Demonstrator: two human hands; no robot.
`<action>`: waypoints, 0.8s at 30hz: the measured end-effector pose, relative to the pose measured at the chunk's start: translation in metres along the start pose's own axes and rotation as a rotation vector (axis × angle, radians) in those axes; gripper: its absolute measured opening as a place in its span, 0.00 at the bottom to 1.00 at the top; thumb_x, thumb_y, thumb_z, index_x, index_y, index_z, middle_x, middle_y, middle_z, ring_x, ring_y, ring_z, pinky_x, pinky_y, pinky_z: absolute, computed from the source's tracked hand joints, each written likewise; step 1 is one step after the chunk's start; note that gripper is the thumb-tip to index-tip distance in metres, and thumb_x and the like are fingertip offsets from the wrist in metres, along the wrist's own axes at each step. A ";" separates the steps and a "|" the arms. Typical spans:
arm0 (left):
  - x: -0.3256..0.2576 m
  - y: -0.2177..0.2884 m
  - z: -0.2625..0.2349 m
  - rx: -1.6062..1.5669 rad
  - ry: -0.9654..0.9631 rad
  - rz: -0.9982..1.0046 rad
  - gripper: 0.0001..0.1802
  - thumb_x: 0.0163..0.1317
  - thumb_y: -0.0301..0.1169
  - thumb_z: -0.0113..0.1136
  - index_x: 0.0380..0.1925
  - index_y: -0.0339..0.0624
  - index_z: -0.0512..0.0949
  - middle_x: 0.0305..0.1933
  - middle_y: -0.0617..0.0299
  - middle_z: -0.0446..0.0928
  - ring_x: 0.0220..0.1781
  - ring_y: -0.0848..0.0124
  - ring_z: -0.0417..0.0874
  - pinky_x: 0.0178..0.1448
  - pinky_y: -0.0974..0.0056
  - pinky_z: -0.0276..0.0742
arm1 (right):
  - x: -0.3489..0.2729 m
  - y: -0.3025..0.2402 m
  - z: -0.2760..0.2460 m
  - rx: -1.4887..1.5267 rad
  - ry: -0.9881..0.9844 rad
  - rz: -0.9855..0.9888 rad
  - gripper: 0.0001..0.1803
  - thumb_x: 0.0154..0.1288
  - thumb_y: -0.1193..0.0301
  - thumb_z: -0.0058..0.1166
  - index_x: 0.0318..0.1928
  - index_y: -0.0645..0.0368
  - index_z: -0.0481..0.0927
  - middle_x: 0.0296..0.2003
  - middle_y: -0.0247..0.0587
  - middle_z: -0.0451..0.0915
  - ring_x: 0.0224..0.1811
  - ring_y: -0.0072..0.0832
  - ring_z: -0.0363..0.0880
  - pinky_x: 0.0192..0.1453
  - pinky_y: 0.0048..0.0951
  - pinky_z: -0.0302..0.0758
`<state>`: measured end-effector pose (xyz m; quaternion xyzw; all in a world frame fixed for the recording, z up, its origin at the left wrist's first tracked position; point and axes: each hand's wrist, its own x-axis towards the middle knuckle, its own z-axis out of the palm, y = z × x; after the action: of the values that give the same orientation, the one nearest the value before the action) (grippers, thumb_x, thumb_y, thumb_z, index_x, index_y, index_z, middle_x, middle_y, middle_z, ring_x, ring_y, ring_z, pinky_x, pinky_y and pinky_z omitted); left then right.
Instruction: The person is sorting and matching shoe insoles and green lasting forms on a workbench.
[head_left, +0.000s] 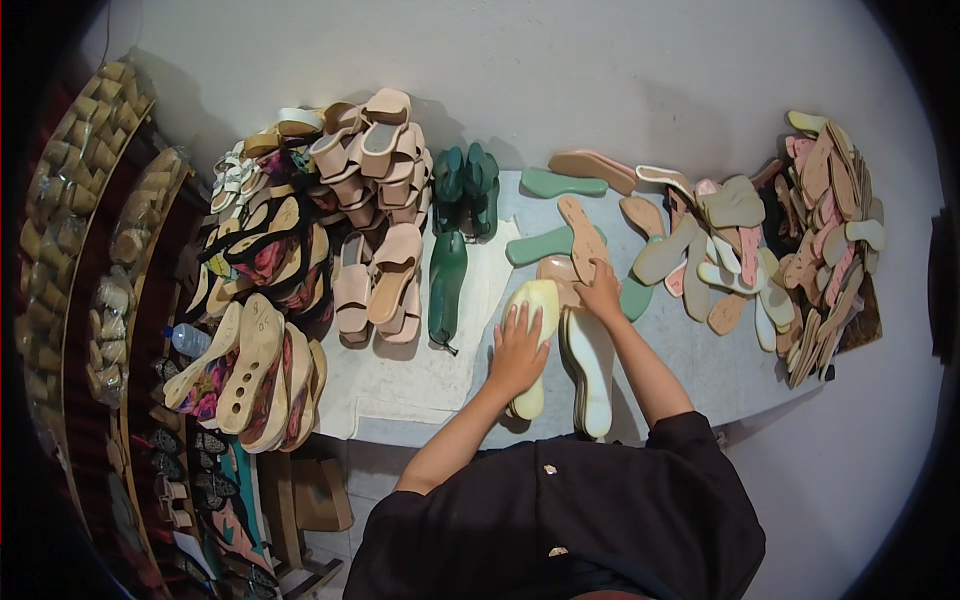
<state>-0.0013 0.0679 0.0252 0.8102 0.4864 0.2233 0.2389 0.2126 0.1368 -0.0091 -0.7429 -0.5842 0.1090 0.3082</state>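
Observation:
A pale yellow insole (533,395) lies near the front middle of the table. My left hand (519,352) rests flat on it with the fingers spread. My right hand (600,293) is at the near end of a slim tan insole (578,222), its fingers and thumb closed about that end. Under and beside these fingers is a wider, glossy tan insole (556,270). Below my right hand stands a stack of whitish soles (590,375). Green insoles (545,247) lie just beyond and partly underneath.
Heeled pink sandals (397,262) and green shoe lasts (449,290) stand left of my hands. Wedge soles (250,360) are heaped at the near left, beside a plastic bottle (188,340). Loose insoles (735,205) and a tall insole pile (832,250) fill the right. Shelves (120,240) hold wrapped heels.

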 end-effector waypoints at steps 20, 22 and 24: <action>0.000 0.002 0.002 0.239 0.012 0.052 0.31 0.60 0.40 0.48 0.63 0.45 0.60 0.68 0.50 0.55 0.70 0.50 0.52 0.64 0.34 0.51 | 0.032 0.012 -0.044 0.204 0.343 0.114 0.24 0.53 0.57 0.62 0.46 0.57 0.76 0.46 0.48 0.76 0.45 0.39 0.76 0.51 0.43 0.70; -0.002 -0.001 0.004 0.233 0.018 0.052 0.31 0.60 0.40 0.48 0.63 0.45 0.60 0.69 0.50 0.54 0.70 0.50 0.52 0.64 0.34 0.51 | 0.025 -0.002 -0.075 0.219 0.433 0.116 0.19 0.55 0.58 0.62 0.40 0.60 0.77 0.36 0.44 0.78 0.38 0.35 0.77 0.40 0.31 0.73; -0.004 0.000 0.005 0.229 0.012 0.060 0.31 0.60 0.40 0.47 0.63 0.45 0.60 0.69 0.50 0.54 0.70 0.50 0.52 0.64 0.34 0.51 | 0.013 0.004 -0.099 0.552 0.504 0.229 0.17 0.60 0.60 0.59 0.38 0.62 0.77 0.34 0.40 0.77 0.37 0.26 0.74 0.42 0.27 0.71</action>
<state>0.0000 0.0637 0.0205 0.8451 0.4857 0.1780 0.1351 0.2713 0.1162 0.0689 -0.6957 -0.3522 0.1098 0.6163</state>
